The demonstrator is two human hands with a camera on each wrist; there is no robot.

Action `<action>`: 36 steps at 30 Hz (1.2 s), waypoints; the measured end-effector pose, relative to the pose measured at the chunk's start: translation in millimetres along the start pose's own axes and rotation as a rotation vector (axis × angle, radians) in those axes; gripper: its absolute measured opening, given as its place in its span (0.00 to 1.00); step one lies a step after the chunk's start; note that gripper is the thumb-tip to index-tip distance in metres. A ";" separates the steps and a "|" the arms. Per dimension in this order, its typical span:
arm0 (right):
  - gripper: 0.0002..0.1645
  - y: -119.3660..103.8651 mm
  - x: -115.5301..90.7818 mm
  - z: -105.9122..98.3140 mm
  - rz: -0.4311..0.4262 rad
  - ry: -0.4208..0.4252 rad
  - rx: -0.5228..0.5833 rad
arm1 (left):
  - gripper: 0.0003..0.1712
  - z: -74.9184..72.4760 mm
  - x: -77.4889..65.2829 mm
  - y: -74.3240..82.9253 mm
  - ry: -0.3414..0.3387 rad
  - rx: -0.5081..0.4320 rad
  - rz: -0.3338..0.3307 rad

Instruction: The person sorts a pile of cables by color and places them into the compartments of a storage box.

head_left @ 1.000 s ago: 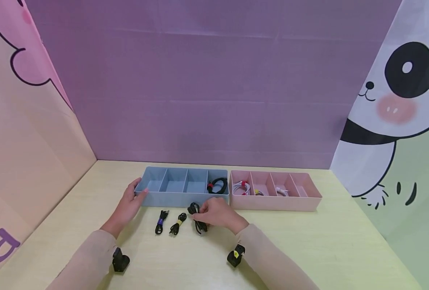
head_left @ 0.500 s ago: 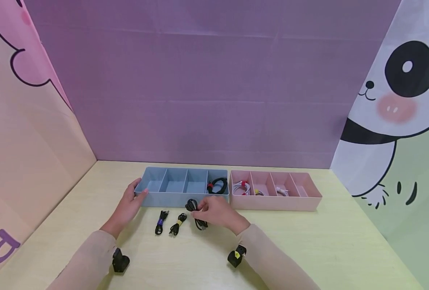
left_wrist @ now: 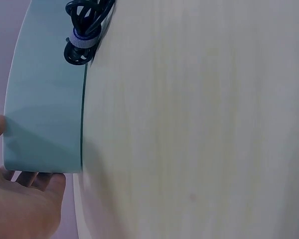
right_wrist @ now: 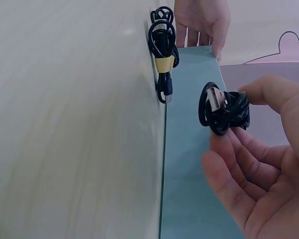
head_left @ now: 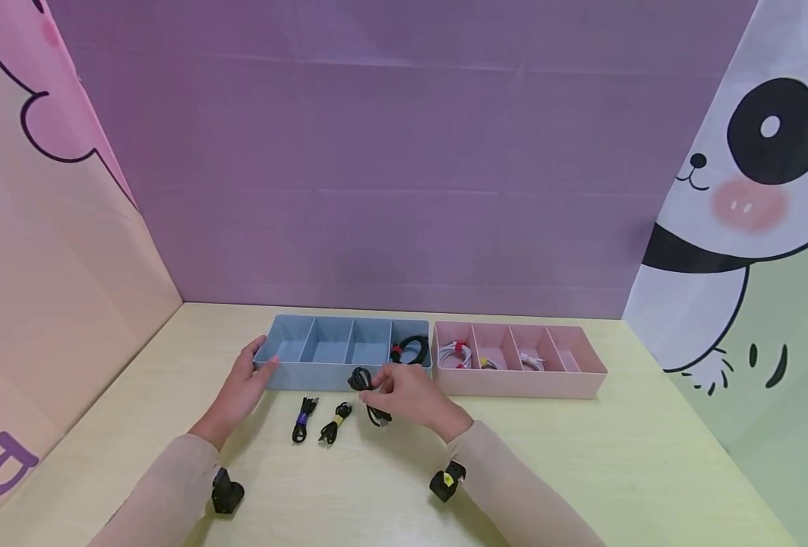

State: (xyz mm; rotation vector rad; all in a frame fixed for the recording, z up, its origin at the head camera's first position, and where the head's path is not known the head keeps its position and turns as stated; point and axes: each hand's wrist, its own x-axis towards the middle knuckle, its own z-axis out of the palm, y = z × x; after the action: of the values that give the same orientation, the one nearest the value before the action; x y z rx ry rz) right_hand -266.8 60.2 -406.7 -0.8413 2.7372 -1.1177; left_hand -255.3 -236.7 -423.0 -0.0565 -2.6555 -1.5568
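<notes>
A bundled black USB cable (right_wrist: 222, 110) is pinched between the thumb and fingers of my right hand (head_left: 414, 396). It is held up in front of the blue divided box (head_left: 349, 376), and its metal plug shows in the right wrist view. My left hand (head_left: 240, 387) grips the left end of that box, thumb at the front rim and fingers around the end wall. On the table before the box lie a black cable with a purple tie (head_left: 302, 419) and one with a yellow tie (head_left: 336, 422). A black cable with a red tie (head_left: 412, 349) is coiled in the box's rightmost compartment.
A pink divided box (head_left: 520, 384) stands right beside the blue one, with white cables (head_left: 456, 354) in several of its compartments. Both stand on a pale wooden table (head_left: 582, 471) in front of a purple backdrop (head_left: 404, 152).
My right hand has lifted the black USB cable off the table, up in front of the blue box. The left hand stays where it was on the box.
</notes>
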 end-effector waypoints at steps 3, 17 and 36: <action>0.16 -1.0 1.0 -1.5 -0.020 0.009 0.007 | 0.41 -0.1 0.1 -0.4 -0.001 -0.002 0.001; 0.17 -8.2 9.4 -8.6 -0.046 0.049 -0.006 | 0.41 -0.5 0.5 0.5 0.000 0.010 -0.004; 0.18 -13.1 24.6 -20.0 -0.018 0.058 -0.033 | 0.43 -0.5 0.4 -0.5 0.015 0.017 0.006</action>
State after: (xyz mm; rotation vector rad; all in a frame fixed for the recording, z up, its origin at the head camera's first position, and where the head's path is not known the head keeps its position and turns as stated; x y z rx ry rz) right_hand -286.8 52.6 -379.9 -0.8530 2.8080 -1.1198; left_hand -255.7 -237.4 -423.2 -0.0525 -2.6543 -1.5265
